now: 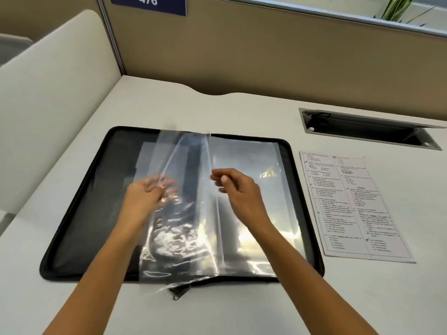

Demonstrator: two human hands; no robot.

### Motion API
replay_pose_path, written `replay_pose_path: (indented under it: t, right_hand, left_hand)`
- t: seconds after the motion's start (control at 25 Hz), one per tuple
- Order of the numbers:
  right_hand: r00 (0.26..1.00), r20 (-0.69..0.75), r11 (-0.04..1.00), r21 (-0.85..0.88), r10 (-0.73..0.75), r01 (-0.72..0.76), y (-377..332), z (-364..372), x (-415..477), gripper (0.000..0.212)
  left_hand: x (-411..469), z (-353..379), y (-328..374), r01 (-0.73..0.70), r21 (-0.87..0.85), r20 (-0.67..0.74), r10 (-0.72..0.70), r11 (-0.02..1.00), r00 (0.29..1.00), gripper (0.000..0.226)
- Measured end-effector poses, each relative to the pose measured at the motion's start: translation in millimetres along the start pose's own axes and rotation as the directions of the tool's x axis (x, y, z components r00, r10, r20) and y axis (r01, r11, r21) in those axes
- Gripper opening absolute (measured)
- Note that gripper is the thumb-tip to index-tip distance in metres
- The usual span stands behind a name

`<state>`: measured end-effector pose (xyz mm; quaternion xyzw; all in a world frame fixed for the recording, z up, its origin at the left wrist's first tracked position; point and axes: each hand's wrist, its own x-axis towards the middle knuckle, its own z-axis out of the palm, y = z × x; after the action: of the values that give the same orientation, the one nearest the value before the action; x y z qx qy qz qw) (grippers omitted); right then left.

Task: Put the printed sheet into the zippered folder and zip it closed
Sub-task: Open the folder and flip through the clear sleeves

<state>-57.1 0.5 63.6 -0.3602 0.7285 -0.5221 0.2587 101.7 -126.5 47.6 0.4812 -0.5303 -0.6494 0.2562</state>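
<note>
A black zippered folder (79,213) lies open flat on the white desk, its clear plastic sleeves showing. One clear sleeve (183,153) stands lifted near the spine, tilted to the left. My left hand (147,192) is under and behind that sleeve, fingers spread against it. My right hand (237,187) hovers just right of the sleeve, fingers loosely curled, holding nothing that I can see. The printed sheet (350,204) lies flat on the desk to the right of the folder, untouched. The zipper pull (177,292) hangs at the folder's front edge.
A recessed cable tray (372,128) with its lid raised sits at the back right of the desk (242,310). A beige partition (266,56) runs behind, a cream divider (53,93) on the left. A plant (401,7) shows at top right.
</note>
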Motion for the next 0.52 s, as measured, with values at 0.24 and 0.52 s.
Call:
replay_pose_path:
  t: [0.24,0.52]
  right_hand:
    - [0.988,-0.147,0.945,-0.327,-0.040,-0.010,36,-47,53,0.028]
    - [0.999,-0.034,0.687,-0.725,0.033,-0.047,72,-94,117,0.057]
  left_hand:
    - [33,-49,5,0.003,0.543,-0.230,0.146,0.840,0.962,0.020]
    - [31,-25,2,-0.082,0.840,-0.190,0.432,0.536,0.882,0.076]
